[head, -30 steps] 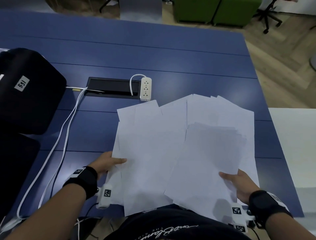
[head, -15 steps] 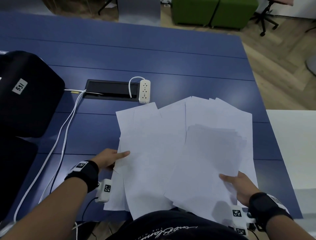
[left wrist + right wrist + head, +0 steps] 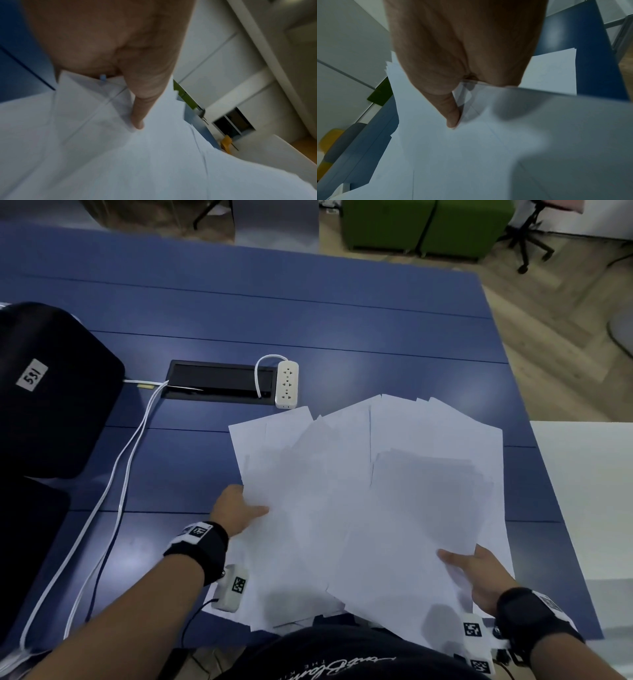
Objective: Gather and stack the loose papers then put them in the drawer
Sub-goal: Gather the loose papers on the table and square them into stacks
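Note:
Several white loose papers [image 3: 359, 508] lie fanned and overlapping on the near right part of the blue table [image 3: 308, 313]. My left hand [image 3: 239, 508] pinches the left edge of the pile, thumb on top and fingers hidden beneath; the left wrist view shows the thumb [image 3: 137, 119] pressed on the sheets [image 3: 154, 162]. My right hand [image 3: 472, 573] grips a lifted sheaf at its near right corner, thumb on top. In the right wrist view the thumb [image 3: 452, 120] presses on the papers [image 3: 471, 155]. No drawer is in view.
A white power strip [image 3: 287, 385] and a black cable hatch [image 3: 219, 383] sit just beyond the papers. White cables [image 3: 113, 494] run down the left side. A black case [image 3: 44, 392] stands at far left. A white surface [image 3: 589, 491] adjoins the table's right edge.
My left hand has slid forward and to the right along the pile's left edge, pushing the left sheets toward the middle. The right hand keeps its hold and has barely moved.

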Available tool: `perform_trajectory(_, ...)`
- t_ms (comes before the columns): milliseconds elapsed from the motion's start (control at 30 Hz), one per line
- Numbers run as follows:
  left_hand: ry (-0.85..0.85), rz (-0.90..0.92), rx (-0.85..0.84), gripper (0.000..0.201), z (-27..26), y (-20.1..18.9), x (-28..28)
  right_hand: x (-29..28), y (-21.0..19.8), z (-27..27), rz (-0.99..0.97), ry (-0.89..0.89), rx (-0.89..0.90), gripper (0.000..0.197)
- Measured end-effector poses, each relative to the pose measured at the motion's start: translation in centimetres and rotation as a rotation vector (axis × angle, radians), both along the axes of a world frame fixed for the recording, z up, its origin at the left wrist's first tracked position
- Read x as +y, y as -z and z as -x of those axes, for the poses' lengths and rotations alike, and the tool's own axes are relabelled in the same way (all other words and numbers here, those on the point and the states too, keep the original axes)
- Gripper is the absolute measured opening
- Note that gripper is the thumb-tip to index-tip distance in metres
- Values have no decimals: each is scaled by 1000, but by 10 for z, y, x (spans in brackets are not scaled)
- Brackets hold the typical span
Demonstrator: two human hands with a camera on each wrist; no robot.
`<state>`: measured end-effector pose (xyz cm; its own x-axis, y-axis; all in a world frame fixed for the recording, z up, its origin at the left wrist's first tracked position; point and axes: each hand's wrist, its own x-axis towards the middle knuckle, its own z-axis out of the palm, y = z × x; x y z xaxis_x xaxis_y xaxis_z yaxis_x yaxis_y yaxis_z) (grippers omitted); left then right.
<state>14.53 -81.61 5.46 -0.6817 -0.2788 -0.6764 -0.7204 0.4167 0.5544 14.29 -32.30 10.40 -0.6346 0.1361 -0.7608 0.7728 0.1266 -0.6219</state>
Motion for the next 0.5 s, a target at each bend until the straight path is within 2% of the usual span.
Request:
perform_trajectory(100,84,180,-12,74,6,5,17,-5,2,-3,-10,8,8,38)
perform_trajectory(133,96,205,-25,75,8,1,26,-7,4,-3,-10,11,9,38)
perform_trajectory(200,96,232,-28,61,12,-3,39,-8,8,-3,-11,21,7,37)
perform_trajectory(300,65,150,-1,50,18,-3,45,-6,16,-3,-34,35,9,40)
perform_trajectory(333,50,135,-4,54,20,0,43,-5,18,-3,-46,38,6,41)
perform_trajectory(433,25,155,-16,82,25,23,33,-4,22,-3,-65,44,7,38)
perform_trajectory(500,-14,172,-35,76,28,41,29,-5,23,-2,-68,45,3,37)
